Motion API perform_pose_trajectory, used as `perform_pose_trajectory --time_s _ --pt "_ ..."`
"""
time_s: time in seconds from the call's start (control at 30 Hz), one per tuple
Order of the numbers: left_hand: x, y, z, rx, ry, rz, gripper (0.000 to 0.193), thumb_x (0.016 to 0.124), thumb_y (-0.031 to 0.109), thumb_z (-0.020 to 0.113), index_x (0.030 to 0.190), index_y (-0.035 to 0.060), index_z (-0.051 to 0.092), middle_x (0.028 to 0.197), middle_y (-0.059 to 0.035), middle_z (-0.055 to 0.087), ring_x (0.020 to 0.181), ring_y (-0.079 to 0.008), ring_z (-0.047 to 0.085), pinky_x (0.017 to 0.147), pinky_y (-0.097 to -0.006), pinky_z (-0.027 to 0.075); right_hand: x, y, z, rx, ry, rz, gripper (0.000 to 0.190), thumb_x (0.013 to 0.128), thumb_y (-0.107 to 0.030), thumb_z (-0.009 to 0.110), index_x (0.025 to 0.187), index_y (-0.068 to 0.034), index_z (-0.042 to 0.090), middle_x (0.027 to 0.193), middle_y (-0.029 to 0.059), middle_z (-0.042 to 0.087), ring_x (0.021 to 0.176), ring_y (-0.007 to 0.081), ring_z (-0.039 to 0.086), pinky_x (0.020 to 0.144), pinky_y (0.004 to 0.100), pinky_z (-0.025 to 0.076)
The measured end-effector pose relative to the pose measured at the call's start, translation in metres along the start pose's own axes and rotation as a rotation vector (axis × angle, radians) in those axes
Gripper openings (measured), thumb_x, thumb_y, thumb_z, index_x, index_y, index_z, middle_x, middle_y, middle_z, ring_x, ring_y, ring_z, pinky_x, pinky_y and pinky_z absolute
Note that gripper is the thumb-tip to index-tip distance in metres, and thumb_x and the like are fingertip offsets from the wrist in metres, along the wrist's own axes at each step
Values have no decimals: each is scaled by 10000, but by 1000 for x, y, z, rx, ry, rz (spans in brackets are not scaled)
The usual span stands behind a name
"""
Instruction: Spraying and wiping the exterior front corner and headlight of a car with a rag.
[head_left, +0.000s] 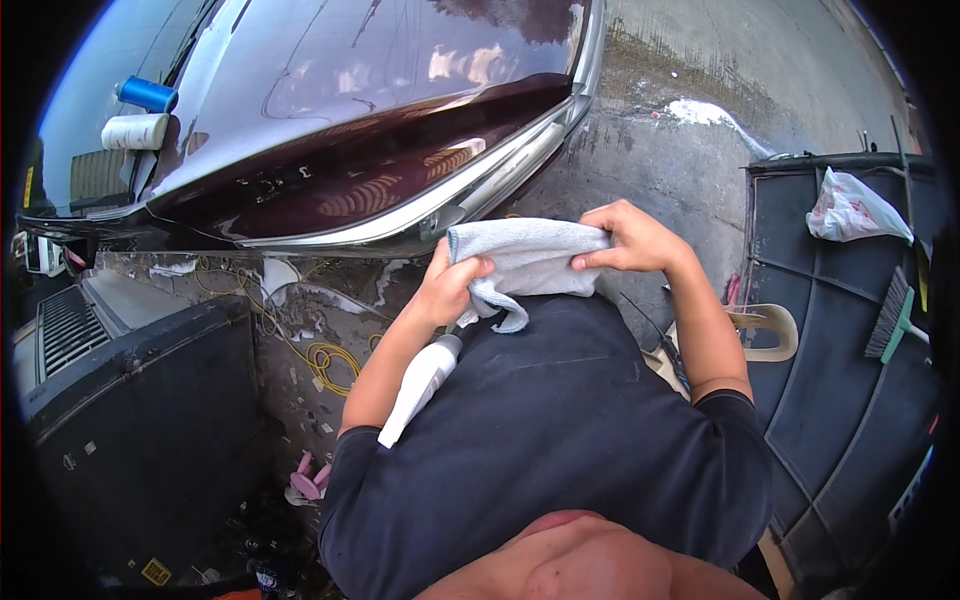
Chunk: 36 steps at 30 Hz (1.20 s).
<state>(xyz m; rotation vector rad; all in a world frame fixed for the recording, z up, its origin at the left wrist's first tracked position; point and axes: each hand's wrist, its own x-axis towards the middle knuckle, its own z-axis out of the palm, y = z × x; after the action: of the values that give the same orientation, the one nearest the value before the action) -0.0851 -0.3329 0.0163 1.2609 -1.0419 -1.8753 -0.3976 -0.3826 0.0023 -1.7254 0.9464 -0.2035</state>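
Note:
A folded light grey cloth (540, 251) is stretched between my two hands in front of my waist. My left hand (445, 291) grips its left end, thumb on top, with a loose corner curling down beside it. On the opposite end my right hand (636, 238) pinches the edge between thumb and fingers. A white plastic bottle (421, 388) lies slanted between my left forearm and my dark shirt; what supports it is hidden. Just beyond the cloth is the glossy dark maroon hood (360, 169) of a car, with its headlight (439, 214) near my left hand.
A blue cylindrical container (147, 94) and a white one (135, 132) rest by the windshield. Yellow hose or cable (330, 365) coils on the floor. Right, a dark panel (795, 390) carries a plastic bag (855, 206) and a brush (891, 315). A dark cabinet (157, 435) stands left.

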Motion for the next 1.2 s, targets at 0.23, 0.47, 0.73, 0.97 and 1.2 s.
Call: perform_pose_trajectory --time_s 0.23,0.47,0.73,0.97,1.2 --pt "38 6 18 314 418 226 249 920 27 635 1159 -10 695 1098 -151 610 971 -280 615 898 -350 489 -15 42 -38 259 203 164 334 865 -266 846 745 -54 617 707 -19 610 703 60 527 608 284 410" --pt "75 36 86 936 -130 400 780 840 306 832 1473 -1 496 1427 -234 507 1313 -381 538 1090 -431 445 58 34 34 645 642 -273 613 1020 -400 666 1418 -38 373 1223 126 588 1141 166 574 902 311 510" --pt "55 21 41 -135 -323 -91 794 893 640 700 1234 -75 638 1189 -206 685 1124 -297 671 1003 -432 509 135 144 -52 329 1066 108 335 945 -236 698 1225 -56 654 1073 186 739 1013 375 732 886 437 556" --pt "62 25 -24 -775 -800 251 1023 704 815 777 1138 -91 588 831 -207 715 692 -288 734 611 -358 596 248 77 33 1 1017 -93 281 774 -151 732 1042 -75 691 1006 138 652 913 373 694 771 428 564" --pt "43 23 -94 -601 -669 45 665 758 417 943 1046 -33 546 720 -135 668 584 -192 646 517 -292 486 248 122 -20 35 1509 70 178 763 -102 783 886 -30 676 888 131 636 774 355 655 680 426 528"
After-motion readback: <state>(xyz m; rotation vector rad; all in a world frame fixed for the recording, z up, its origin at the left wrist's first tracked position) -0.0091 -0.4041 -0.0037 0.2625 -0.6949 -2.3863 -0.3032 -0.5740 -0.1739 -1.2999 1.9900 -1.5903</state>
